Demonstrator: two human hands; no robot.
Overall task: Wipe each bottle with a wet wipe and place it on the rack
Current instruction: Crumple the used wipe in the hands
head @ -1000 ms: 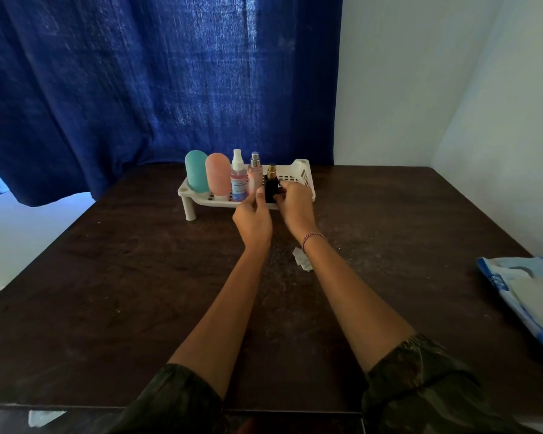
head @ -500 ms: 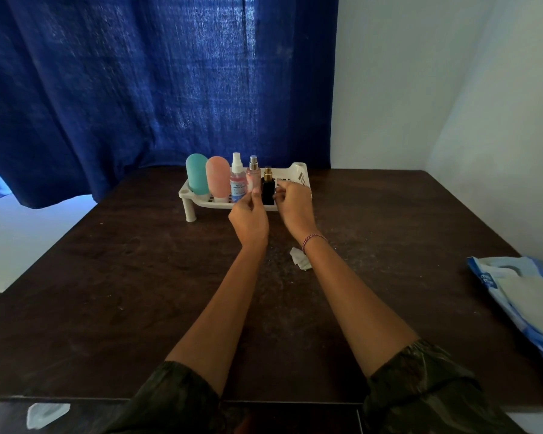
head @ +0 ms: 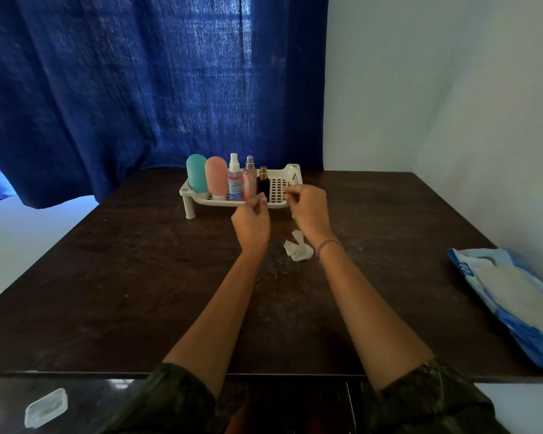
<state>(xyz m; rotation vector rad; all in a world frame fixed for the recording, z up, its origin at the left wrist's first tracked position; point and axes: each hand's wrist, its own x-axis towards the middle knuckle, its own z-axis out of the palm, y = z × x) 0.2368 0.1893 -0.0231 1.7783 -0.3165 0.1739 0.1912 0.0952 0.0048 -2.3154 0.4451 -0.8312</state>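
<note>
Beyond our loosely curled, empty left hand (head: 252, 225) and right hand (head: 309, 211), five bottles (head: 235, 183) stand in the white slotted plastic rack (head: 290, 174). The crumpled white wipe (head: 297, 250) lies by our right wrist. We judge the task done.

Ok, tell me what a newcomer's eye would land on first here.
The deep blue curtain fills the back, and before it a white rack at the table's far middle holds five upright bottles in a row, teal bottle at the left end, small black bottle at the right. The left hand and right hand hover just in front, holding nothing, with a crumpled wipe beside the right wrist.
</note>
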